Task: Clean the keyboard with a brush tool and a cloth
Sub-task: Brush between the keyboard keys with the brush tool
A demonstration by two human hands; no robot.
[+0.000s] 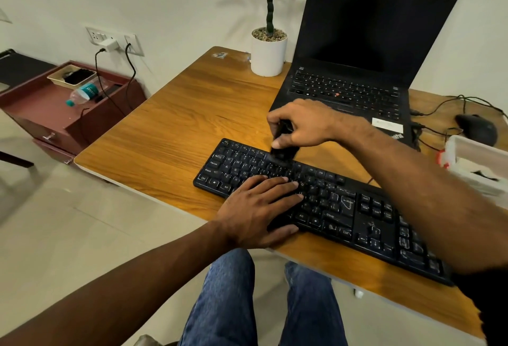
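On the desk (170,115), the light, rigid keyboard (330,203) is steadied by the flat left hand (258,211); the right hand (302,123) clamps the small brush (283,150) by its stubby handle.

Setting: a small office or home work corner, as your view shows it. You sit at a wooden desk (170,115) pushed against a plain white wall. On it: an open black laptop (354,51), an external keyboard (343,208), a wired mouse (477,128), a potted plant (268,49). To your left: a wall socket panel (115,39) with a charger plugged in, a low maroon cabinet (44,106) carrying a water bottle (82,94). Floor: pale tiles.
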